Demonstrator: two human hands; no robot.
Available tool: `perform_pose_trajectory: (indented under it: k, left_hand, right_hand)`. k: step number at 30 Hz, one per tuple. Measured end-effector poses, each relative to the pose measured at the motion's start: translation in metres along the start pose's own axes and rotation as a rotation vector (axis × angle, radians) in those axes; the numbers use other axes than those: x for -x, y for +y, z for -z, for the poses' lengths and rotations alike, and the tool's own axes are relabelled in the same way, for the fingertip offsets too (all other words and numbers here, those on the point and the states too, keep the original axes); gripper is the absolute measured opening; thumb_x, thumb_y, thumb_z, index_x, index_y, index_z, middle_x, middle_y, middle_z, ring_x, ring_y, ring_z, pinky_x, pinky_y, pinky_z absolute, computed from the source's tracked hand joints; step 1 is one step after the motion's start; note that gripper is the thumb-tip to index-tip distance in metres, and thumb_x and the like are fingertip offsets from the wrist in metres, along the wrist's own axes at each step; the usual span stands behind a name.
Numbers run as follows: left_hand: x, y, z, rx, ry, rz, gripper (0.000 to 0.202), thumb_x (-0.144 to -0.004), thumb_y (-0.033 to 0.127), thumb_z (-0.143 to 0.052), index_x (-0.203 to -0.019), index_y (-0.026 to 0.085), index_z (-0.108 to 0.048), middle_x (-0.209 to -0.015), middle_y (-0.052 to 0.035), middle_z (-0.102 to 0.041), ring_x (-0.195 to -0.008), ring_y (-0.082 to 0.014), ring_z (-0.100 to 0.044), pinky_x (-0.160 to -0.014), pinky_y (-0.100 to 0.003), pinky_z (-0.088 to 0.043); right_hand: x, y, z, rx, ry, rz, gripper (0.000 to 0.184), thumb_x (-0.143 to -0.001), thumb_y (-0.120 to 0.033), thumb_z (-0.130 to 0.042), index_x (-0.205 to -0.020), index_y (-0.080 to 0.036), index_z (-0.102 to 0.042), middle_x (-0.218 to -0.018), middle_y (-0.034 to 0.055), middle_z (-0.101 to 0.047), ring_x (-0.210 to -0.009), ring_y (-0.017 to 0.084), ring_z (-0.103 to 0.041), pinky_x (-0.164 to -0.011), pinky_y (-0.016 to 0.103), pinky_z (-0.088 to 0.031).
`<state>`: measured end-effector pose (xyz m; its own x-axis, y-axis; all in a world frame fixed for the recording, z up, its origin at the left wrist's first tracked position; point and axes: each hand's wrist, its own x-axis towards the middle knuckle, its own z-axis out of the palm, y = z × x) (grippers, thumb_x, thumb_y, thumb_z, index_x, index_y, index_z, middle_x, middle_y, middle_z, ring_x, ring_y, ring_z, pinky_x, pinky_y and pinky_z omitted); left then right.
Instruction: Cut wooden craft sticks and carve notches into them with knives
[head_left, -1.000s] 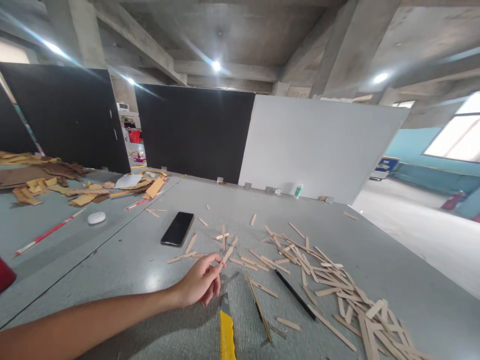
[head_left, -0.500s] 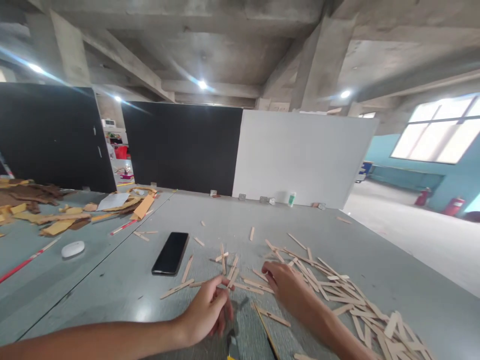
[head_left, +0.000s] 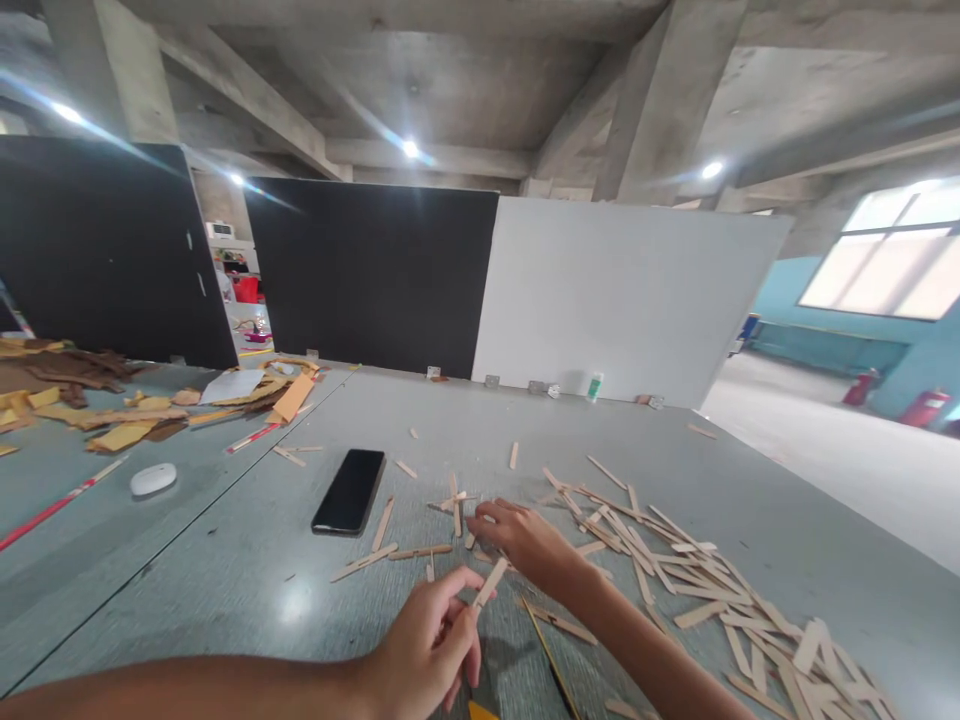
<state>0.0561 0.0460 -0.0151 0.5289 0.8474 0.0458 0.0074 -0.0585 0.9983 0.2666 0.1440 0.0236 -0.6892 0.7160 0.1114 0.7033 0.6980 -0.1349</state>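
Observation:
My left hand (head_left: 442,630), low in the middle, pinches a flat wooden craft stick (head_left: 492,582) between thumb and fingers; the stick points up and to the right. Just beyond it, my right hand (head_left: 517,535) reaches over the table with bent, parted fingers. Its fingertips are close to a short piece of craft stick (head_left: 470,540); whether they touch it is unclear. Beside that lie crossed sticks (head_left: 457,505). Partly under the right forearm rests another stick with a dark mark (head_left: 562,625). A thin pencil-like rod (head_left: 551,660) lies nearby.
A large heap of craft sticks (head_left: 712,590) spreads along the right. A black phone (head_left: 349,492) lies left of centre, with a white oval case (head_left: 154,480) farther left. Brown and yellow scraps (head_left: 127,420) cover the far left. Upright panels (head_left: 375,280) border the table's back.
My right hand has moved left, from near the heap to the short stick and crossed sticks. My left hand, still pinching its stick, has come slightly nearer and lower. The view has tilted slightly.

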Motion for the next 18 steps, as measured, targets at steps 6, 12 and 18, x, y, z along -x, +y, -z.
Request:
perform_pose_trajectory:
  k: [6, 12, 18]
  left_hand:
    - [0.001, 0.02, -0.001, 0.057, -0.02, -0.046, 0.056, -0.098, 0.073, -0.054, -0.112, 0.019, -0.051, -0.063, 0.0044, -0.06, -0.032, -0.0061, -0.04, -0.034, -0.018, -0.029]
    - [0.011, 0.083, 0.017, 0.153, 0.114, -0.148, 0.043, -0.105, 0.062, -0.049, -0.114, 0.02, -0.051, -0.091, -0.002, -0.069, -0.039, -0.0022, -0.051, -0.036, -0.015, -0.025]
    - [0.031, 0.125, 0.026, 0.2, 0.142, -0.216, 0.045, -0.105, 0.061, -0.053, -0.12, 0.019, -0.054, -0.088, -0.0022, -0.07, -0.041, -0.0029, -0.055, -0.037, -0.013, -0.03]
  right_hand:
    - [-0.002, -0.009, 0.005, -0.181, 0.084, -0.067, 0.033, -0.104, -0.035, -0.072, -0.133, -0.019, -0.068, -0.133, 0.01, -0.07, -0.109, 0.026, -0.072, -0.091, 0.048, -0.062]
    - [0.008, -0.042, 0.063, -0.599, 0.363, -0.149, 0.032, -0.118, -0.042, -0.035, -0.118, -0.018, -0.056, -0.087, 0.0032, -0.075, -0.065, 0.015, -0.071, -0.066, 0.031, -0.061]
    - [0.031, -0.094, 0.118, -0.941, 0.601, -0.111, 0.022, -0.113, -0.046, -0.051, -0.123, -0.026, -0.052, -0.087, 0.0022, -0.074, -0.057, 0.014, -0.066, -0.052, 0.026, -0.055]
